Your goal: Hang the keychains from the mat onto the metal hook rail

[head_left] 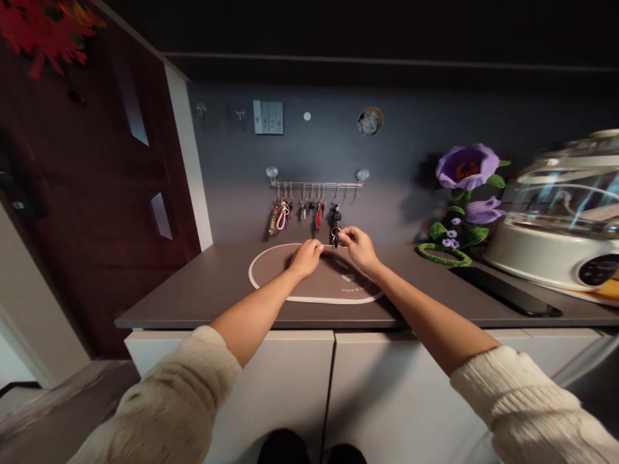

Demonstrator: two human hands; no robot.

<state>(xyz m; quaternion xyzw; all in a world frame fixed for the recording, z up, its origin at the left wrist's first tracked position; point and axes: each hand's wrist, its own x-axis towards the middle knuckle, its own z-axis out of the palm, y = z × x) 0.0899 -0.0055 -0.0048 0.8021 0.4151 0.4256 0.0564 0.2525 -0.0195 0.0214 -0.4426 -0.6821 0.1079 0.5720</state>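
Note:
My right hand (358,248) is closed, thumb and fingers pinching a key ring (335,236) with dark keys that hang just below the right end of the hook rail (316,185). To its left, my left hand (306,259) is held low over the oval mat (271,274), its fingers closed. A small dark object with a reddish tint (327,253) shows at its fingertips, too unclear to name. Several key sets dangle from the rail, among them a pink strap (281,216), a red tag (318,217) and a black fob (337,212).
On the right of the counter (193,293) stand a purple flower decoration (467,169) and a white appliance with a clear dome (551,251). A black phone (507,291) lies before them. A dark door (111,193) is at the left, white cabinet doors (271,386) below.

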